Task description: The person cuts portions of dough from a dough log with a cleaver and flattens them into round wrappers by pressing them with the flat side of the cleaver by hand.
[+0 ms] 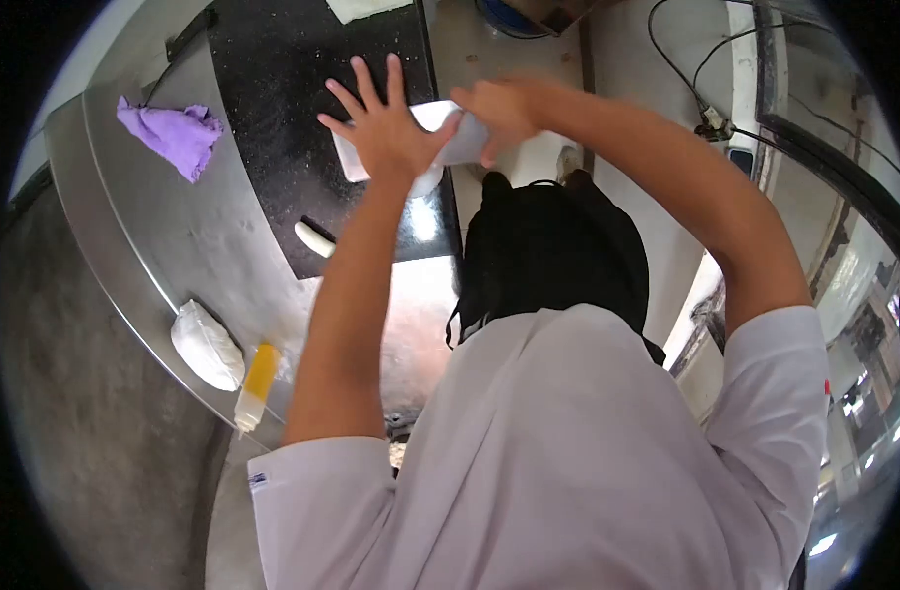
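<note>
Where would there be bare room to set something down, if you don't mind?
Steel between the purple cloth and white bag is bare; the black slab between cloth and left hand holds only specks. It is crowded from there to the right hand, and around bag and bottle.

I count two hands [386, 138], one white piece [464, 144], one handle [315, 239], one purple cloth [180, 136], one white bag [207, 346], one bottle [256, 385].

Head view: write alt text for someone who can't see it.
A person's left hand spreads over a white item at a black slab's edge, the blurred right hand at its right end. A purple cloth and a squeeze bottle lie on the steel counter.
</note>
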Motion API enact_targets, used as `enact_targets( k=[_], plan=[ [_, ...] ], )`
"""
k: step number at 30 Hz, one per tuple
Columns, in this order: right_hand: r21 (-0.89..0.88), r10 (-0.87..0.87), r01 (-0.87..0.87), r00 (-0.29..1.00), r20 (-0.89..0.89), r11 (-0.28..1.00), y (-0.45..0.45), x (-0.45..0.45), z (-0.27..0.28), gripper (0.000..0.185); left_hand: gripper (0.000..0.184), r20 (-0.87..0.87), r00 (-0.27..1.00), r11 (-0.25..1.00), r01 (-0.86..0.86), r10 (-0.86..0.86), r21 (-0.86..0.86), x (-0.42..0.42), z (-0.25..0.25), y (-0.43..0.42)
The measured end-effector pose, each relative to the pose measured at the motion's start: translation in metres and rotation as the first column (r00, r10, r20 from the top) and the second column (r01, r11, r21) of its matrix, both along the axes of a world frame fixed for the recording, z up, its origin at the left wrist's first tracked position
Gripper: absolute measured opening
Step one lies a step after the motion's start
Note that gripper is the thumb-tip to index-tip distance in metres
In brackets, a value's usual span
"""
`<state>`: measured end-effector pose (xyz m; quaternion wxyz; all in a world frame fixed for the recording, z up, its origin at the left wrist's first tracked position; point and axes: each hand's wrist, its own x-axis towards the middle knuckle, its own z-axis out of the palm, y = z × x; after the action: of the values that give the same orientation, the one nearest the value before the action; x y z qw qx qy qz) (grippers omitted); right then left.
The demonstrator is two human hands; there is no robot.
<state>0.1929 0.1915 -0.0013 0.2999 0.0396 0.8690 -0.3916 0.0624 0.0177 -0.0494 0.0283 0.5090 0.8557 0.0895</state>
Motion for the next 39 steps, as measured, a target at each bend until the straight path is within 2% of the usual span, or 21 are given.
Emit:
enact_targets(
  k=[2, 5, 9, 12, 14, 16, 18, 19, 20, 24, 26, 27, 28, 30, 31, 32, 34, 35, 36, 38, 39],
  plan=[
    [0.068, -0.009, 0.012, 0.999, -0.043, 0.998, 0.012, 0.008, -0.016, 0.086, 0.117, 0.026, 1.000, 0.999, -0.001, 0.002, -0.053, 0.006, 0.005, 0.010],
    [0.045, 0.014, 0.004, 0.920, -0.392, 0.999, 0.027, 0.005, -0.038, 0.082, 0.116, -0.028, 0.997, 0.994, -0.065, 0.067, 0.083, -0.004, -0.001, 0.025],
    [0.179, 0.048, -0.002, 0.966, -0.254, 0.984, 0.031, -0.029, 0.001, 0.083, 0.121, -0.047, 0.988, 0.988, -0.144, 0.146, 0.054, -0.030, 0.001, 0.032],
    [0.146, 0.018, 0.015, 0.976, -0.219, 0.989, 0.010, -0.014, 0.005, 0.082, 0.118, 0.013, 0.999, 0.999, -0.050, 0.050, 0.013, -0.018, -0.001, 0.013],
    [0.067, 0.021, -0.015, 0.995, -0.093, 0.998, 0.005, -0.001, -0.015, 0.084, 0.117, -0.014, 1.000, 0.999, -0.020, 0.020, -0.026, -0.004, -0.003, 0.009],
    [0.078, 0.011, 0.001, 0.986, -0.164, 0.997, 0.020, -0.004, -0.034, 0.085, 0.118, -0.017, 1.000, 0.999, -0.024, 0.024, -0.027, -0.011, -0.007, 0.020],
    [-0.001, 0.045, -0.051, 0.875, -0.482, 0.999, 0.041, -0.013, -0.041, 0.086, 0.118, -0.052, 0.992, 0.993, -0.112, 0.114, 0.046, -0.015, -0.001, 0.030],
    [0.154, 0.152, -0.099, 0.912, -0.381, 0.983, 0.044, -0.032, -0.031, 0.083, 0.117, -0.062, 0.988, 0.986, -0.138, 0.144, 0.091, -0.019, -0.003, 0.032],
    [0.276, 0.225, -0.078, 0.802, -0.554, 0.958, 0.050, -0.030, -0.035, 0.078, 0.117, -0.055, 0.986, 0.982, -0.151, 0.158, 0.114, -0.026, -0.002, 0.035],
    [0.237, 0.274, -0.198, 0.897, -0.348, 0.951, 0.040, -0.030, -0.024, 0.092, 0.119, 0.027, 0.997, 0.992, -0.074, 0.071, 0.102, -0.029, -0.007, 0.031],
    [-0.089, 0.112, -0.152, 0.930, -0.349, 0.984, 0.026, -0.011, -0.066, 0.092, 0.119, -0.041, 0.999, 0.999, -0.032, 0.032, 0.003, -0.007, -0.008, 0.017],
    [-0.126, 0.111, -0.174, 0.911, -0.397, 0.977, 0.028, -0.009, -0.075, 0.094, 0.119, -0.065, 0.998, 1.000, -0.024, 0.023, -0.016, -0.008, -0.009, 0.022],
    [-0.127, 0.127, -0.191, 0.909, -0.397, 0.973, 0.036, -0.018, -0.082, 0.094, 0.119, -0.065, 0.997, 0.999, -0.041, 0.040, -0.017, -0.013, -0.011, 0.032],
    [0.189, 0.250, -0.181, 0.847, -0.469, 0.965, 0.046, -0.031, -0.086, 0.095, 0.120, -0.039, 0.994, 0.993, -0.099, 0.102, 0.064, -0.018, -0.003, 0.040],
    [-0.081, 0.347, -0.379, 0.900, -0.264, 0.922, 0.063, -0.057, -0.072, 0.098, 0.117, -0.063, 0.985, 0.987, -0.162, 0.162, 0.012, -0.016, 0.007, 0.043],
    [0.106, 0.314, -0.304, 0.792, -0.524, 0.947, 0.066, -0.052, -0.059, 0.098, 0.115, -0.096, 0.970, 0.974, -0.226, 0.224, -0.013, -0.016, 0.016, 0.054],
    [0.212, 0.184, -0.127, 0.944, -0.275, 0.969, 0.058, -0.046, -0.008, 0.095, 0.114, -0.048, 0.998, 0.994, -0.046, 0.051, 0.101, -0.046, -0.009, 0.047],
    [0.167, 0.084, -0.032, 0.946, -0.312, 0.985, 0.043, -0.032, -0.008, 0.093, 0.115, -0.023, 1.000, 0.997, -0.014, 0.016, 0.079, -0.043, -0.007, 0.043],
    [0.164, 0.082, -0.032, 0.949, -0.304, 0.986, 0.039, -0.021, -0.014, 0.093, 0.115, -0.014, 1.000, 0.997, -0.014, 0.015, 0.077, -0.032, -0.007, 0.039],
    [-0.083, 0.001, -0.013, 0.990, -0.142, 0.997, 0.031, -0.008, -0.035, 0.092, 0.117, -0.064, 0.998, 1.000, 0.018, -0.018, -0.006, -0.011, -0.010, 0.030],
    [-0.012, 0.043, -0.047, 0.962, -0.270, 0.999, 0.031, -0.008, -0.061, 0.093, 0.116, -0.064, 0.998, 1.000, 0.002, 0.000, 0.017, -0.011, -0.013, 0.033]
  ],
)
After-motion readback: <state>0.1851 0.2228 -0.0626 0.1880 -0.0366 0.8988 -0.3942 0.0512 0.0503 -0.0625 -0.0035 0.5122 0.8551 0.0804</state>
